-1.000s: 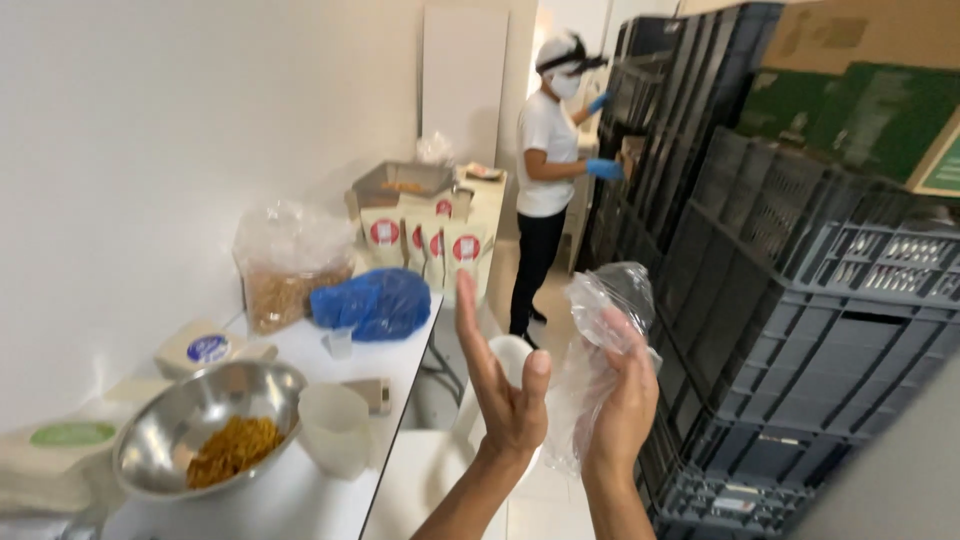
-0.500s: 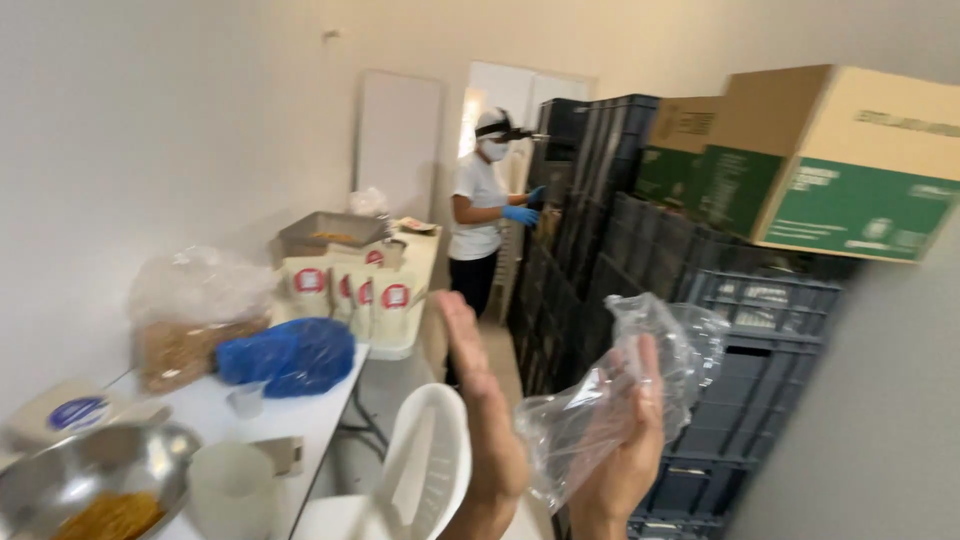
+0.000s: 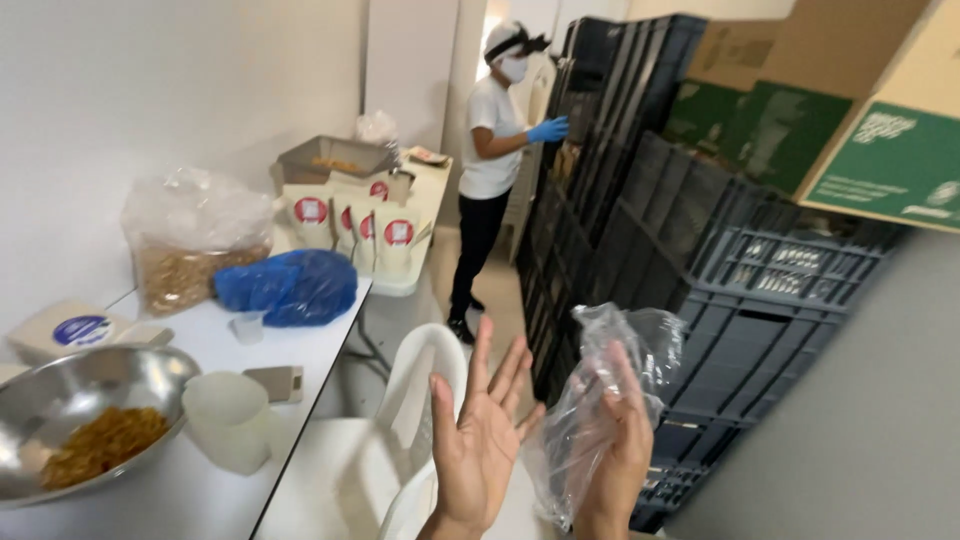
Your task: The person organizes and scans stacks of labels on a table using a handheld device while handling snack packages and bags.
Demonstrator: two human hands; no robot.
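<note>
My right hand is raised in front of me and holds a crumpled clear plastic glove or bag that drapes over its fingers. Just to its left, my left hand is held up with palm facing me and fingers spread, holding nothing; its fingertips are close to the plastic. Both hands hover above a white plastic chair, to the right of the white table.
On the table sit a steel bowl of brownish food, a white cup, a blue bag and a clear bag of food. Stacked dark crates line the right. A person in blue gloves stands further back.
The view has shifted; my hands sit a little lower and more central. The left hand has drawn slightly away from the plastic, fingers still spread. The right hand keeps hold of the plastic.
</note>
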